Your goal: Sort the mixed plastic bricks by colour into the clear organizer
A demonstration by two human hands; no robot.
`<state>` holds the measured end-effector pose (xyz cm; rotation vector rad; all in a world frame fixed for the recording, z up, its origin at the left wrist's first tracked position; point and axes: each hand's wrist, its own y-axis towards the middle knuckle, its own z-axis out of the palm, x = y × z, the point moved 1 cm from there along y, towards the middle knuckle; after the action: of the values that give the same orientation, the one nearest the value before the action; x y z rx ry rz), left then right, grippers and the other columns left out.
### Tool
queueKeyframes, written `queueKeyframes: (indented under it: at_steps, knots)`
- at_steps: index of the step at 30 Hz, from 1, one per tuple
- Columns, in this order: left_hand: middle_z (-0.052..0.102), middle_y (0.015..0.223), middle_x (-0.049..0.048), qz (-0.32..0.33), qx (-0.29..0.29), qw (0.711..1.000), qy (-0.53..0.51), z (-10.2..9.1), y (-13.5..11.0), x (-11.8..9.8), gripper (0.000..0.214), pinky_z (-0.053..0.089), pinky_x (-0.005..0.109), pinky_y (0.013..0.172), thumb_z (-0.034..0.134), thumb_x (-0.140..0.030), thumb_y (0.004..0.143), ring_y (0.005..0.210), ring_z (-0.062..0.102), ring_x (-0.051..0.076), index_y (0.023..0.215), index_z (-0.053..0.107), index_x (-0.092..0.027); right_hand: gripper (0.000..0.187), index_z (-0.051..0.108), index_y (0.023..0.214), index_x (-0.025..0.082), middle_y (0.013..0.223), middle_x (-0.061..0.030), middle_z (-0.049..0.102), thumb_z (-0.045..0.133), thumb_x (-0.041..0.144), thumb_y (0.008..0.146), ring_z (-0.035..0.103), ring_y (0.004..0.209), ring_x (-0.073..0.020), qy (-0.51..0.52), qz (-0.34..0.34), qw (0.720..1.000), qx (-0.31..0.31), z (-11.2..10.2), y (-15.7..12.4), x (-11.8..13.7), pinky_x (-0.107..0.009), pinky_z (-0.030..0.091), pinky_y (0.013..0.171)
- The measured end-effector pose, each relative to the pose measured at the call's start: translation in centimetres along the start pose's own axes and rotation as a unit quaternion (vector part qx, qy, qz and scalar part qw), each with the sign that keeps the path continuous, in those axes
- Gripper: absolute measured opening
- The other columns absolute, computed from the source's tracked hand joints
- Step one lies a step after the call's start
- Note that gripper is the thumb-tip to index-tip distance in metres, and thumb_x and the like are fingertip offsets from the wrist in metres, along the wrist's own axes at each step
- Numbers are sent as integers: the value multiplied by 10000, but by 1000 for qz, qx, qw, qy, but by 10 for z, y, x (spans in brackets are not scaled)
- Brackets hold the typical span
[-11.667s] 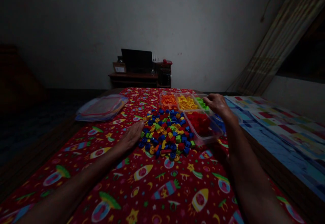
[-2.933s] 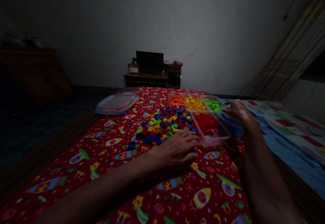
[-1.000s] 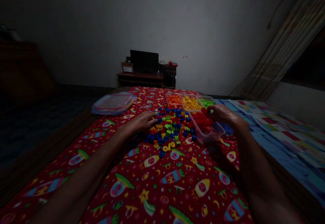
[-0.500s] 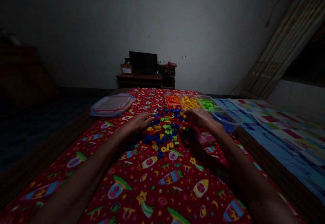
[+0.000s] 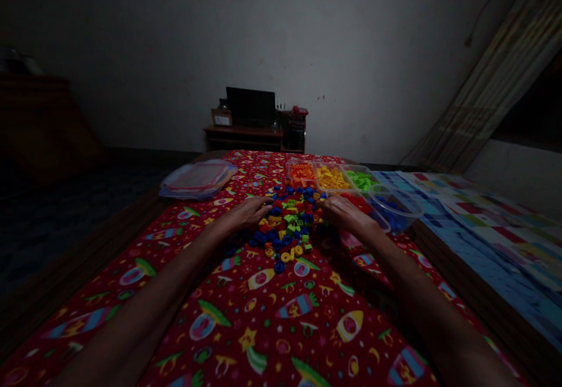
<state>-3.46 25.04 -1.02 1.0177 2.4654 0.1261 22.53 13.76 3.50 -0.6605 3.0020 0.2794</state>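
Note:
A mixed pile of small toy building bricks (image 5: 287,220) in blue, red, yellow and green lies on the red patterned cloth (image 5: 281,311). At the pile's left edge rests my left hand (image 5: 251,211), its fingers stretched toward the bricks and apart; I see nothing held in it. On the opposite side, my right hand (image 5: 346,212) reaches down to the bricks with bent fingers drawn together. Its fingertips are dim, and whatever they grip is hidden. Several yellow ring pieces (image 5: 285,256) and a blue round piece (image 5: 279,267) lie at the near edge.
Clear containers stand behind and right of the pile, holding orange bricks (image 5: 302,172), yellow bricks (image 5: 331,177), green bricks (image 5: 360,181), red bricks (image 5: 360,202) and blue bricks (image 5: 393,218). Stacked lids (image 5: 199,177) lie at the left. A monitor (image 5: 251,106) stands beyond.
My right hand has come down and nearer, from beside the containers to the pile's right edge; the red bricks behind it show more now. My left hand stays almost where it was.

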Motion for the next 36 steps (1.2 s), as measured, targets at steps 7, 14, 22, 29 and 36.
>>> queueKeyframes:
  at_steps: [7, 14, 22, 29, 36]
  knots:
    - [675, 1151, 80, 7, 6, 998, -59, -7, -2, 1, 508, 481, 352, 897, 394, -505, 848, 1036, 623, 265, 1144, 638, -171, 278, 602, 1042, 122, 1031, -124, 614, 413, 50, 851, 531, 985, -209, -18, -20, 1000, -12, 18, 2, -2, -354, 407, 927]
    - [651, 1183, 102, 21, -14, 999, -25, 0, 0, -9, 437, 456, 379, 937, 436, -413, 846, 1064, 601, 253, 1158, 625, -171, 298, 605, 1078, 89, 1042, -153, 612, 413, 45, 854, 541, 957, -222, -35, -35, 999, -8, 33, 6, 5, -347, 432, 873]
    - [687, 1042, 87, 106, -48, 993, -29, 9, 2, -33, 292, 460, 361, 923, 502, -344, 850, 1010, 607, 228, 1023, 685, -197, 187, 620, 918, 124, 915, -112, 620, 453, 58, 865, 535, 806, -165, -28, 4, 999, 38, 17, 10, 9, -261, 389, 751]
    - [711, 947, 24, 25, -83, 992, -87, -3, 3, -45, 210, 499, 316, 845, 607, -265, 740, 898, 643, 206, 917, 706, -212, 219, 622, 905, 125, 785, -55, 595, 405, 158, 916, 457, 653, -121, 60, -7, 997, -39, 17, 27, 9, -246, 313, 612]
    - [709, 940, 34, -42, -127, 983, -126, -11, 7, -40, 387, 537, 333, 776, 654, -247, 666, 854, 658, 216, 1049, 666, -196, 323, 601, 1119, 109, 1040, -138, 614, 472, 51, 828, 517, 976, -192, 60, -1, 995, -82, 45, 53, 14, -276, 369, 838]
